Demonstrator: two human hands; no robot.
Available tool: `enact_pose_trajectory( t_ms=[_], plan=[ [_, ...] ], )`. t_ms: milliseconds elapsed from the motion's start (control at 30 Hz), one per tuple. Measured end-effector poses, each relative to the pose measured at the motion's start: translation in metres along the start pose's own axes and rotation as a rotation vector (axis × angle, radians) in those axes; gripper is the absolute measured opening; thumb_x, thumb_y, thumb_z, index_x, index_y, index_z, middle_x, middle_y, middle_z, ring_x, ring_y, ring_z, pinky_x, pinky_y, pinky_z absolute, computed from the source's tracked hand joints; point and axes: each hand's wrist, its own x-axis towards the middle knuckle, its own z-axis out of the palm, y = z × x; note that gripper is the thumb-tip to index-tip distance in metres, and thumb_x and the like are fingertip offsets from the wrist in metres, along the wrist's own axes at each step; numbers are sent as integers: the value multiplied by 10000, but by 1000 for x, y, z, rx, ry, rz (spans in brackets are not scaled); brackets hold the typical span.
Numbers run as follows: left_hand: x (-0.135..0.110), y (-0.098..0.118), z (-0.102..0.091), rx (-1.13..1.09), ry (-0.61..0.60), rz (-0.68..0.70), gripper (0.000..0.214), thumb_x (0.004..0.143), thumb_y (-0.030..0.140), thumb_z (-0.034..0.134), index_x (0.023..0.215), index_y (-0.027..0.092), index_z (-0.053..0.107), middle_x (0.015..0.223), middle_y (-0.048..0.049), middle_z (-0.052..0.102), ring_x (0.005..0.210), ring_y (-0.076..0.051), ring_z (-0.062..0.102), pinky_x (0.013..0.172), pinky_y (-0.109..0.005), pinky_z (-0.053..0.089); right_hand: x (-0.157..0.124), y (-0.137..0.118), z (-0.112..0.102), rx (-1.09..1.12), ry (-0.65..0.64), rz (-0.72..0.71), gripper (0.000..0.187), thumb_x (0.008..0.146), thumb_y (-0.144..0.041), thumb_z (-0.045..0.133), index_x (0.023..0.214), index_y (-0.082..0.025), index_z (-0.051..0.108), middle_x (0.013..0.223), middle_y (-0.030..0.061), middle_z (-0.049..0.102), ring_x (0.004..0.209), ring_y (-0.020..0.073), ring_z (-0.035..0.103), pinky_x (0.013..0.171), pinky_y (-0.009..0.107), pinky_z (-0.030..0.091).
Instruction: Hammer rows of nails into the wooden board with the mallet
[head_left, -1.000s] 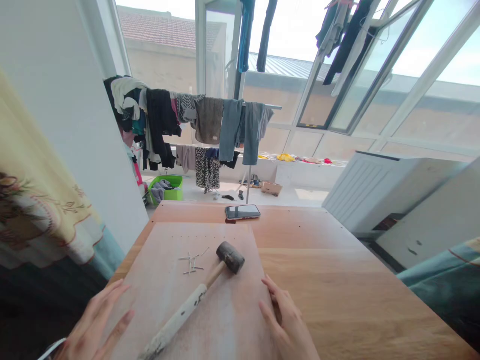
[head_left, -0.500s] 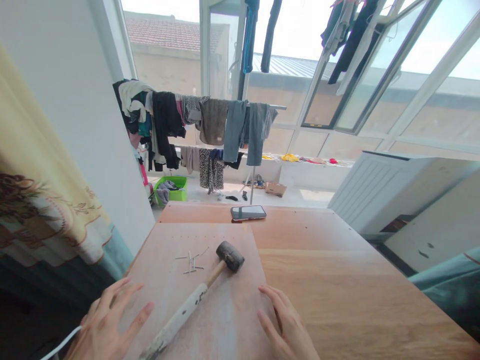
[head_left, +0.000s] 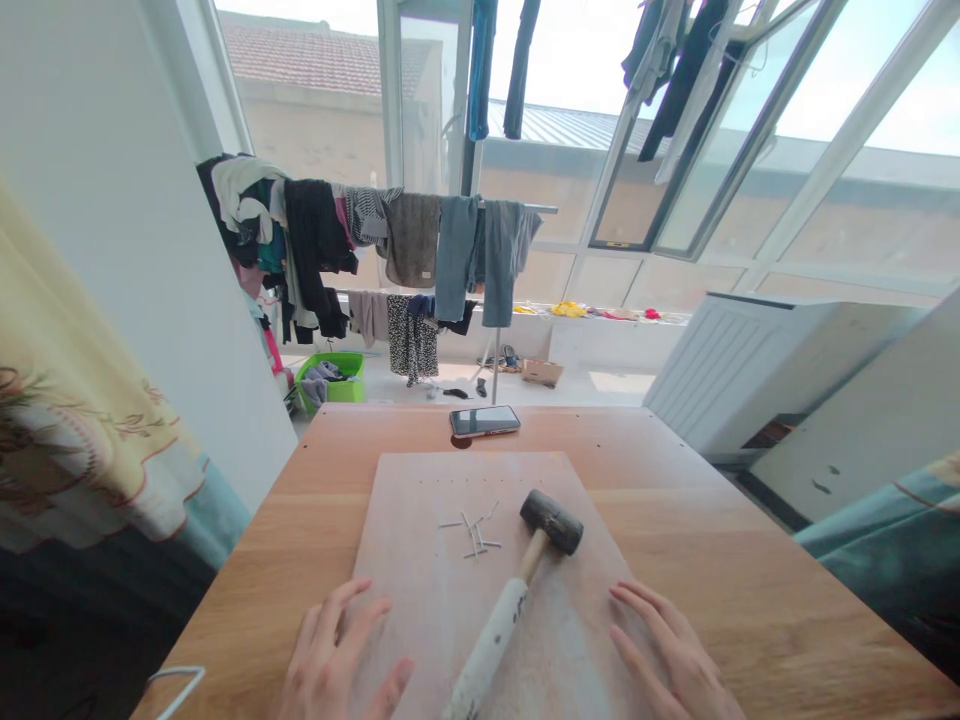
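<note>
Board [head_left: 442,600]: lying flat on table [head_left: 735,590], probably stiff and light; gripping the side edges is suiting it.
Left hand [head_left: 330,660]: resting flat, fingers apart.
Right hand [head_left: 667,655]: resting flat, fingers apart.

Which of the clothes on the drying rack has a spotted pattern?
The black-and-white spotted cloth, hanging low on the drying rack beneath the brown towel; the other pieces are plain or striped.

My hands press flat on a pale thin board [head_left: 420,580] lying on the table, its long sides running away from me.
</note>
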Motion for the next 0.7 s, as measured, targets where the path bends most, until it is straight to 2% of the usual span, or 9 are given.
enact_pose_trajectory(
  t_ms=[133,233,333,400,467,500,600,667,700],
  plan=[
    [6,21,20,-68,-35,126,334,882,485,662,1143,279,694,1256,-121,655,1042,-276,686,816,-380,633,-6,36,-8,-86,46,61,418,972,-494,496,1249,-240,680,1337,109,685,1242,303,660,1036,455,571],
    [13,29,25,-106,-70,195,323,872,460,686,1144,284,694,1231,-115,680,1031,-268,707,808,-344,639,-9,56,-16,-143,51,80,428,963,-524,503,1247,-255,675,1337,102,688,1241,320,662,1007,479,589],
    [27,34,19,-174,-115,157,229,919,446,628,1065,290,711,1192,-81,704,995,-236,729,820,-298,625,-11,64,-22,-155,80,80,401,972,-515,493,1231,-265,671,1332,88,696,1216,302,681,997,455,598],
    [47,33,15,-205,-193,72,243,986,402,517,911,271,707,1032,-44,733,864,-191,737,748,-257,605,-12,62,-22,-153,135,95,385,981,-510,469,1194,-266,678,1305,83,713,1182,296,701,1005,457,592],
    [79,29,17,-187,-245,-21,348,1022,348,419,792,243,658,835,-20,710,741,-173,707,681,-259,568,-11,56,-19,-160,193,118,392,977,-527,460,1162,-265,684,1276,84,729,1141,300,721,993,461,597],
    [100,25,22,-156,-227,-47,337,1014,334,414,797,233,651,812,-24,703,742,-187,695,695,-283,559,-10,53,-17,-171,219,137,402,974,-540,455,1154,-264,686,1269,88,732,1123,305,728,982,467,601],
    [175,18,52,-111,-195,29,188,940,240,495,1018,203,662,1044,-73,723,1014,-233,681,921,-349,529,-10,47,-13,-206,260,197,430,973,-567,433,1147,-267,687,1281,94,724,1110,321,731,941,486,617],
    [226,17,79,16,-298,81,274,931,214,510,1177,178,626,1237,-127,678,1187,-262,616,1062,-399,453,-12,51,-12,-202,280,206,431,976,-564,429,1157,-265,682,1287,95,715,1108,320,730,923,474,624],
    [250,19,92,47,-321,83,299,910,247,568,1190,159,624,1272,-164,660,1241,-305,579,1090,-441,422,-14,55,-11,-185,279,190,422,977,-555,441,1174,-266,676,1294,94,708,1109,312,729,916,454,628]
  ],
)
